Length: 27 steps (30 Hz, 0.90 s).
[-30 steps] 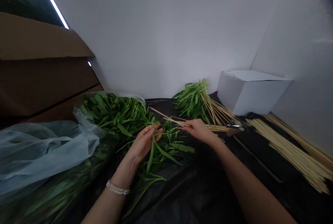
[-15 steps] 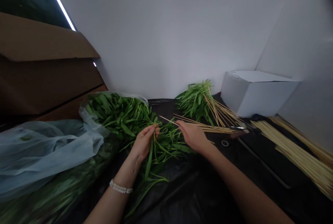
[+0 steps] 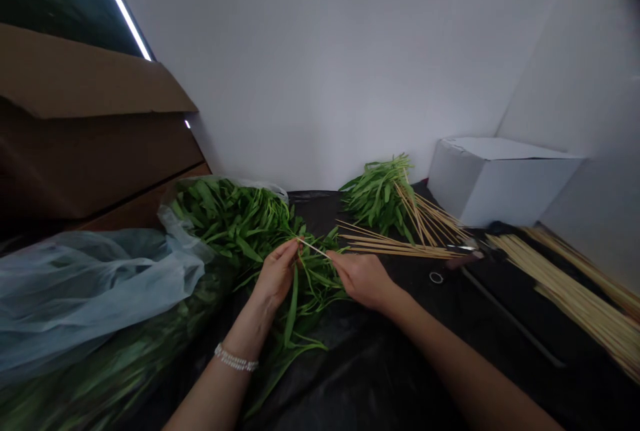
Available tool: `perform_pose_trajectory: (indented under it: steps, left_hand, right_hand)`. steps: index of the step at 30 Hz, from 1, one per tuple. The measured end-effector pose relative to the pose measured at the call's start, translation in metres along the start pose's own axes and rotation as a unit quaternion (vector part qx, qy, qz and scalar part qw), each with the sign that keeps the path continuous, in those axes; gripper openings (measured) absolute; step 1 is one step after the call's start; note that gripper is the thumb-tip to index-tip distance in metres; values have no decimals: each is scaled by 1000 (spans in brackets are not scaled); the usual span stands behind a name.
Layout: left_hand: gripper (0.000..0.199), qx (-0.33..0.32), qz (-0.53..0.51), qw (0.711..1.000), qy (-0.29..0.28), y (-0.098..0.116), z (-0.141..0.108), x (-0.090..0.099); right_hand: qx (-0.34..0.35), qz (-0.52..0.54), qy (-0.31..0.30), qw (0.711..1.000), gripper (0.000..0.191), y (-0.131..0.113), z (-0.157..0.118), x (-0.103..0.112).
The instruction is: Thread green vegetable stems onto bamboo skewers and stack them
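By the left hand [image 3: 277, 275] (a beaded bracelet [image 3: 236, 359] is worn at its wrist) a leafy green stem [image 3: 292, 311] is pinched between thumb and fingers. By the right hand [image 3: 365, 279], fingers closed, a thin stick [image 3: 314, 247] is gripped, its tip held at the left fingertips. Just beyond, loose sticks [image 3: 395, 248] are laid on a black sheet [image 3: 395, 364]; farther back, greens [image 3: 373, 194] with sticks are heaped near a white box [image 3: 510, 187]
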<state>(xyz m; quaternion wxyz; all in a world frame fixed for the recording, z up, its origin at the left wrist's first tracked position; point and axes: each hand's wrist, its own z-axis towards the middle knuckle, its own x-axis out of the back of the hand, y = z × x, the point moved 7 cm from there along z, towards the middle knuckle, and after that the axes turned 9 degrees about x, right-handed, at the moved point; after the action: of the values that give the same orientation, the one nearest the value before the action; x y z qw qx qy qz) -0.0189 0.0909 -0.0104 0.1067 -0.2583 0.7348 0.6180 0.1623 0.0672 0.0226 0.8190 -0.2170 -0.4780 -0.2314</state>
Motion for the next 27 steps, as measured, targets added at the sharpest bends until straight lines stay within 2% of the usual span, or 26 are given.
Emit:
perform_pose_trajectory:
  steps: [12, 27]
  left_hand:
    - [38, -34, 0, 999, 13, 6, -1, 2]
    - [35, -20, -3, 1000, 20, 5, -1, 5]
  right_hand:
    - [6, 4, -20, 1000, 37, -7, 1, -4]
    - [-20, -5, -69, 997, 36, -7, 2, 0]
